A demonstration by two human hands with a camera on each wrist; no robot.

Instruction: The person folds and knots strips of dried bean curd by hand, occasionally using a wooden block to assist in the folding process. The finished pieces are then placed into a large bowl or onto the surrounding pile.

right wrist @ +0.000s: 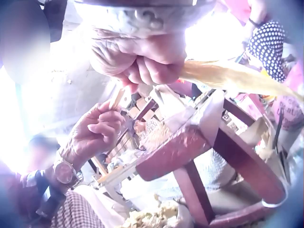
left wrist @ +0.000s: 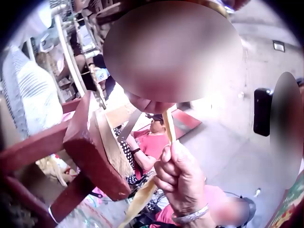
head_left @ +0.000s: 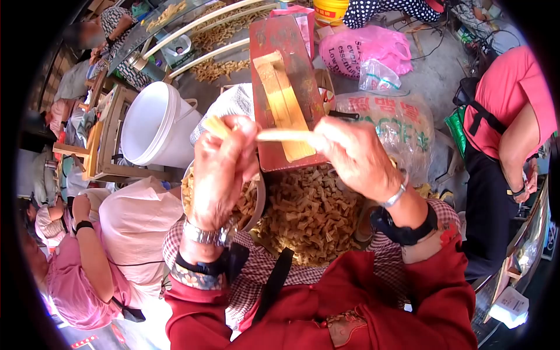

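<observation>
Pale yellow and thin, the strip [head_left: 286,135] runs level across the middle of the head view, held between my two hands. It looks light and bendy to me: in the left wrist view it curves away below the fist, so I judge it soft enough to sag and easy to tear or snap if I pull hard. The ends are the places to hold it, with pinching fingers rather than a squeeze.

My left grip [head_left: 221,169] is curled round the left end, with a stub poking out above the knuckles. My right grip [head_left: 353,154] pinches the right end, so the free span lies between them.

Just behind the strip stands the red wooden block [head_left: 286,87]; I cannot tell whether they touch. Below lies a heap of cut pieces [head_left: 309,216], and at left is a white bucket [head_left: 154,125].
</observation>
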